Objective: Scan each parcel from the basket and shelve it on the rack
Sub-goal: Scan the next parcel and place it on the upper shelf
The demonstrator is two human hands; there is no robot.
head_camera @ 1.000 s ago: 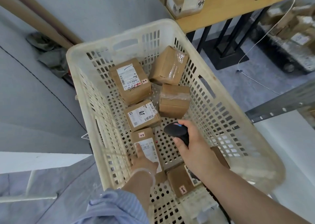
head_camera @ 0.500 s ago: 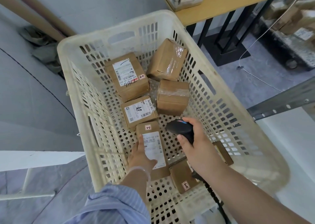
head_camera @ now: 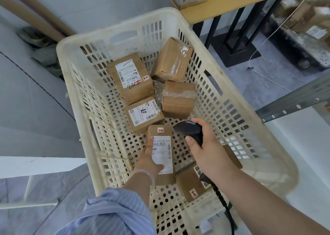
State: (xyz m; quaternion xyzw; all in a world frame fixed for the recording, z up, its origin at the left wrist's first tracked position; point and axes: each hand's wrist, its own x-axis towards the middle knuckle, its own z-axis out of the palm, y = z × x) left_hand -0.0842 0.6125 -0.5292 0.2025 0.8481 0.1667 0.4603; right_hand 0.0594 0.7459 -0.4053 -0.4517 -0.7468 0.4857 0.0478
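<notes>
L hand (head_camera: pixel 149 160) grips labelled parcel (head_camera: pixel 161 154) inside basket (head_camera: pixel 232 95); R hand (head_camera: pixel 207 145) clasps barcode scanner (head_camera: pixel 189 130) just beside it.

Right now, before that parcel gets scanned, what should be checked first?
1. Grip on the parcel: ok, the left hand holds its edge.
2. The label faces up with the barcode showing: ok, only a lower corner is covered.
3. Hold on the scanner: ok, the right hand grips it.
4. Aim at the label: cannot tell, the scanner's front is hidden.
5. The cord runs free of the basket: cannot tell, it leaves the view.
</notes>
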